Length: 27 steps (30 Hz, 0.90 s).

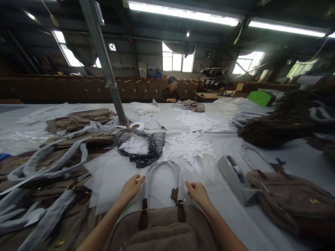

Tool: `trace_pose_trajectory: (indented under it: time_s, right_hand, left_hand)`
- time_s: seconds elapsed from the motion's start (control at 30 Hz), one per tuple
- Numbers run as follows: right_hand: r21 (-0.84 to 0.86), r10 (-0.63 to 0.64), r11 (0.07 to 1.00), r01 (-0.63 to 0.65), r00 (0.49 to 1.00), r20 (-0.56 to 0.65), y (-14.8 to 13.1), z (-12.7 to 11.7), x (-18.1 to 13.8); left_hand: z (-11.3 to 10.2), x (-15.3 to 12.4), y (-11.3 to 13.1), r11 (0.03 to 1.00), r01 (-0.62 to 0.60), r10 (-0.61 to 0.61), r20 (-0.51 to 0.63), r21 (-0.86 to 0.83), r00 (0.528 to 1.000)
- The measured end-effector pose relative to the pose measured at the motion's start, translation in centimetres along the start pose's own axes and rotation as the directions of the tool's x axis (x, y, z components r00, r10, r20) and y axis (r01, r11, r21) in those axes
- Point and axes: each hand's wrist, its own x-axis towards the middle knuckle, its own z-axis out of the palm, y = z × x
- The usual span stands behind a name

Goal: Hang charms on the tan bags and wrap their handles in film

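View from the head over a white surface, with all places given from the tan bag at the lower middle edge. The bag lies flat just in front of the person, its brown strap ends and gold rings pointing away. Its handle, wrapped in white, arches up beyond the bag's top edge. The left hand lies beyond the bag's left corner, fingers drawn narrow, their tips against the left leg of the handle. The right hand lies beyond the bag's right corner, loosely curled, its tips at the right leg of the handle. Whether either hand actually pinches the wrap cannot be told. A spotted charm hangs at the bag's right strap end. White sheets lie to the left of the bag and beyond it, under the left hand. A grey tape dispenser stands to the right of the bag and slightly beyond it, and a second tan bag lies farther right, touching it. A pile of bags with wrapped handles fills the area left of the bag. Beyond the bag's handle lie a dark patterned cloth and scattered white paper strips. Far beyond the bag, a co-worker sits at the surface's far edge.
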Motion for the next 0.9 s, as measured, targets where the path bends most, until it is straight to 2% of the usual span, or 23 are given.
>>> trace_pose_trajectory:
  time_s: [0.1,0.2,0.33,0.47,0.63,0.77,0.9]
  right_hand:
    - [0.002,-0.024,1.0,0.024,0.999,0.022,-1.0,2.5,-0.8]
    - [0.013,-0.023,1.0,0.024,0.999,-0.025,-1.1,3.9,-1.4]
    - [0.033,0.03,0.999,-0.027,0.995,-0.091,-0.5,4.7,-1.6]
    - [0.005,0.013,1.0,-0.013,0.982,-0.189,-0.2,5.5,-1.5]
    - [-0.017,-0.015,1.0,0.011,0.969,-0.245,-0.2,6.4,-1.6]
    - [0.018,-0.005,1.0,0.008,0.988,-0.156,-0.2,6.0,-1.0]
    - [0.039,-0.019,0.999,0.022,0.997,-0.08,0.7,2.7,-0.9]
  left_hand:
    - [1.8,-1.5,-1.5,0.994,0.101,-0.097,0.101,-0.031,0.99]
    - [2.8,-2.4,-1.9,0.99,0.125,-0.113,0.177,-0.062,0.978]
    - [2.7,-3.8,-2.3,0.997,0.015,0.001,0.201,-0.08,0.98]
    - [2.6,-5.5,-3.7,0.994,-0.105,0.111,0.156,-0.044,0.981]
    - [3.1,-6.5,-5.0,0.986,-0.137,0.121,0.153,0.098,0.981]
    - [3.3,-6.4,-5.0,0.981,-0.13,0.107,0.161,0.144,0.981]
    - [2.8,-6.2,-5.2,0.975,-0.131,0.096,0.19,0.179,0.977]
